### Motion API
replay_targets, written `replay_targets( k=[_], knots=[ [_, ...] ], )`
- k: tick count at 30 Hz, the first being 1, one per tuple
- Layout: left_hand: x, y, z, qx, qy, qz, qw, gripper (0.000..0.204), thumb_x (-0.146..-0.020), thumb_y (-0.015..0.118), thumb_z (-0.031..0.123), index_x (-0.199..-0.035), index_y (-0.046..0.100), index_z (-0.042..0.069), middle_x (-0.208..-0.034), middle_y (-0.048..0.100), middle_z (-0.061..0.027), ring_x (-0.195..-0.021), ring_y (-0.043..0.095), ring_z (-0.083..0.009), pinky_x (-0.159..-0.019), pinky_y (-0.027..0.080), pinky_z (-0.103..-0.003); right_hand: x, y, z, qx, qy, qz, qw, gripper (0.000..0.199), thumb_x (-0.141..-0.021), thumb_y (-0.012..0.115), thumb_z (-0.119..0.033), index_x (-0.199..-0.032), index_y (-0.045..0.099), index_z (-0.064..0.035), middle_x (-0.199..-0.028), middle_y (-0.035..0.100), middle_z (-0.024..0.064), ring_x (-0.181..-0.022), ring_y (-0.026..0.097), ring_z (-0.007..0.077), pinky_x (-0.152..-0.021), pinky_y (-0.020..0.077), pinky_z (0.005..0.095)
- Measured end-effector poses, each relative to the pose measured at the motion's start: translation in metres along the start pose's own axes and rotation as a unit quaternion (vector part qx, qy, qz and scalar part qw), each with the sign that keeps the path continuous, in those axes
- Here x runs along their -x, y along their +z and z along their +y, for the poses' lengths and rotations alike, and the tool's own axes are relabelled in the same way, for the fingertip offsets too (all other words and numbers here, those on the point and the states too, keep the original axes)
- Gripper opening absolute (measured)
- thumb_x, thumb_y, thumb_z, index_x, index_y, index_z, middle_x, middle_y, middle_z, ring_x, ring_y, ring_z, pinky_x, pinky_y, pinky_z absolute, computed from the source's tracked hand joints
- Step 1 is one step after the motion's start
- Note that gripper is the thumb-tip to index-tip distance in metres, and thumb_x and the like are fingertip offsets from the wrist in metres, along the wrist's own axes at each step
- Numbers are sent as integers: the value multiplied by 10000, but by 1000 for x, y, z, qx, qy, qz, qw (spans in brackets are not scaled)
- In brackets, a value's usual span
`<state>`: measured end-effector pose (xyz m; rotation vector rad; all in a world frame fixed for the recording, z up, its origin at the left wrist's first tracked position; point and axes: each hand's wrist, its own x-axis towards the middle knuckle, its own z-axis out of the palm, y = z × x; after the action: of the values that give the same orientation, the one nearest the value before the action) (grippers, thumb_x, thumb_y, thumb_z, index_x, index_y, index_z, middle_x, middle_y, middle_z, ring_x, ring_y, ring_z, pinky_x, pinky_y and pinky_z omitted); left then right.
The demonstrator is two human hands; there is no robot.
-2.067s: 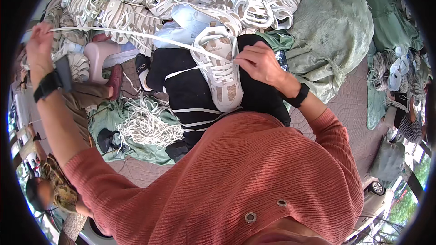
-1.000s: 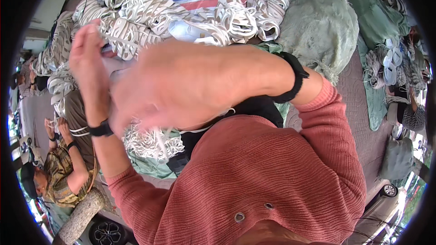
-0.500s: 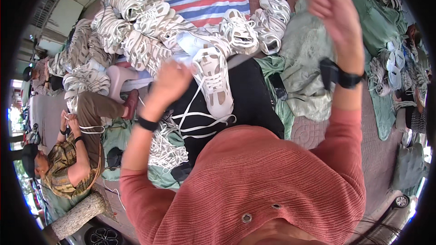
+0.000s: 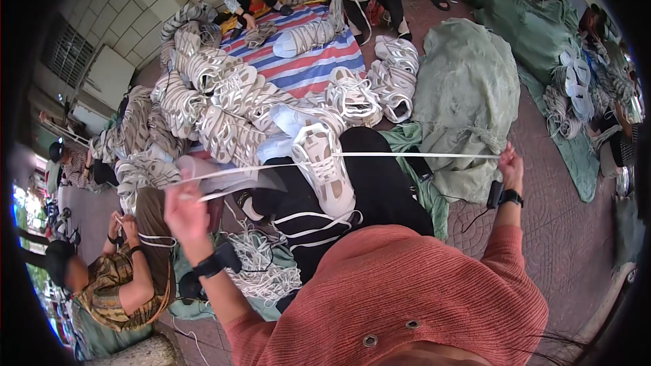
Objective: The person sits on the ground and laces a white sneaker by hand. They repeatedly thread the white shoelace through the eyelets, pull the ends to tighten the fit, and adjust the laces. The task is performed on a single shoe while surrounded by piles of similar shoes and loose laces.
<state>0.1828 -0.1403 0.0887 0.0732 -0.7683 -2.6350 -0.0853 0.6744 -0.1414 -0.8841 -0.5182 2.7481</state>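
A white and beige sneaker rests on my black-clad lap, toe toward me, with lacing across its tongue. A white shoelace is stretched nearly straight from side to side above it. Out to the right, my right hand is closed on one end of that lace. On the other side, my left hand, smeared by motion, has its fingers closed on the lace, and another strand trails from it. More white lace lies in loops by the sneaker's toe.
Several sneakers are heaped ahead, beside a striped sheet. Loose laces lie by my left leg. A large green sack stands front right. A co-worker sits at left; others work at the far side.
My hands have come down and spread apart, and the shoelace is now drawn out between them. The view has tilted up, showing more of the people ahead. The sneaker stays on my lap.
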Motion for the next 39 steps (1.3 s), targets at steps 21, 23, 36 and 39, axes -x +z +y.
replay_targets(
  k=[21,23,36,39],
  knots=[
    [57,-118,-49,-703,326,206,598,154,-853,610,62,-994,640,8,-1111,617,-127,-923,616,-266,-880,489,-370,169,198,391,743,-432,-476,184,131,-819,542,-126,-788,654,-65,-674,669,154,-619,680,315,-542,531,441],
    [16,-74,-103,-802,320,67,499,86,-874,625,122,-918,677,70,-914,675,-88,-853,593,-281,-765,464,-420,183,196,420,756,-372,-487,228,141,-811,557,-161,-774,652,-64,-694,671,183,-679,689,357,-596,538,498],
    [-92,-1,-238,-857,249,-284,350,168,-766,625,103,-932,611,82,-883,544,-77,-997,538,-274,-1080,305,-530,170,204,466,807,-323,-437,233,174,-783,578,-131,-891,684,-47,-814,697,197,-795,702,366,-687,546,492],
    [-89,-10,-234,-887,173,-282,321,123,-791,604,116,-912,605,94,-896,568,-64,-998,542,-268,-1088,297,-535,169,195,458,784,-348,-455,241,156,-827,546,-136,-882,670,-57,-746,685,180,-710,697,352,-613,539,487]
  ],
)
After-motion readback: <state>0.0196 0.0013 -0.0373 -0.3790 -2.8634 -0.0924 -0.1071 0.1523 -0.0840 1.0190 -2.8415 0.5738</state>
